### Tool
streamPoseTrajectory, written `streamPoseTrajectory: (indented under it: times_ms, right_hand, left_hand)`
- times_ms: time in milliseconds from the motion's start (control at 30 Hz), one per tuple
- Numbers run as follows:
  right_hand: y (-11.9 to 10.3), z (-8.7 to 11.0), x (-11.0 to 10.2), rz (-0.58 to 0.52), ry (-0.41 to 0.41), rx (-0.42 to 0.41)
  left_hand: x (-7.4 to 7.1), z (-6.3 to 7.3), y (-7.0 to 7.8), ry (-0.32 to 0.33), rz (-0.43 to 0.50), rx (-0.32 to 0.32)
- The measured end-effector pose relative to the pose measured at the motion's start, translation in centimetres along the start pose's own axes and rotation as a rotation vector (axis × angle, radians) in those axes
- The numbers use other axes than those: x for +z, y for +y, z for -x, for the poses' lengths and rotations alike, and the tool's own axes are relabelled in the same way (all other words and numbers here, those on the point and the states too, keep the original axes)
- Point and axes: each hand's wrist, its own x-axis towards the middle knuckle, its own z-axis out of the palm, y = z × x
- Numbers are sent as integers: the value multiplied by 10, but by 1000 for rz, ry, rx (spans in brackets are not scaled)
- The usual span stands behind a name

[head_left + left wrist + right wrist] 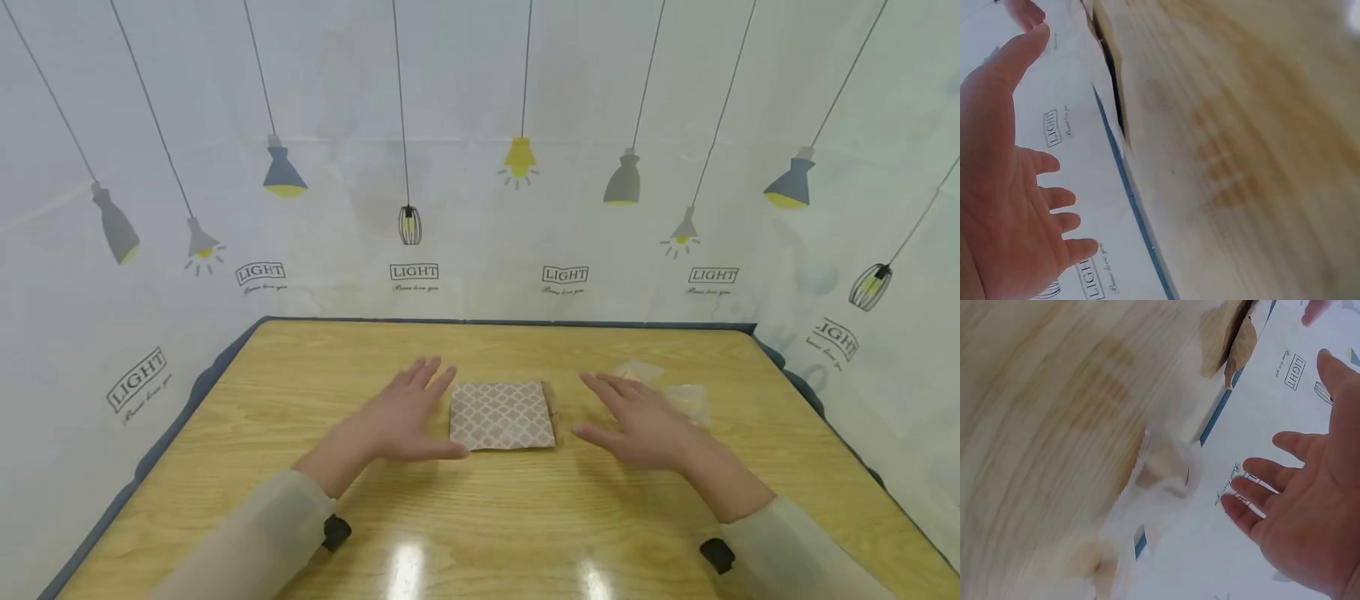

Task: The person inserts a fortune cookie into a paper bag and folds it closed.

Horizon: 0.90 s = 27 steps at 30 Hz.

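Observation:
A flat brown paper packet [502, 415] with a white lattice print lies on the wooden table between the two hands. Its right end has a ragged brown edge, which shows as crumpled brown paper [1244, 347] in the right wrist view. My left hand [408, 417] hovers with fingers spread just left of the packet, its thumb tip overlapping the near left corner in the head view. On the other side my right hand [637, 421] is held a little apart from the packet, fingers extended. Neither hand holds anything.
Two small clear plastic bags with pale contents lie beyond the right hand: one bag [640, 369] farther back, another bag [688, 402] nearer. The table [480, 517] has a dark blue edge and is enclosed by a white curtain [480, 83] printed with lamps.

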Motion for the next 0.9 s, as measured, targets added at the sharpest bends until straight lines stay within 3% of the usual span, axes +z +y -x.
streamPoseTrajectory:
  times_ms: [200, 400, 633, 900]
  right_hand:
    - [2, -17, 11, -141, -65, -12]
    - [-3, -25, 15, -196, -69, -2]
    - [-1, -29, 17, -250, -62, 19]
    - [2, -30, 17, -301, -35, 31]
  left_hand:
    - [8, -30, 5, -124, 76, -7]
    - [8, -54, 11, -185, 162, 18]
    - [4, -61, 15, -245, 225, -7]
    - [5, -59, 16, -213, 187, 0]
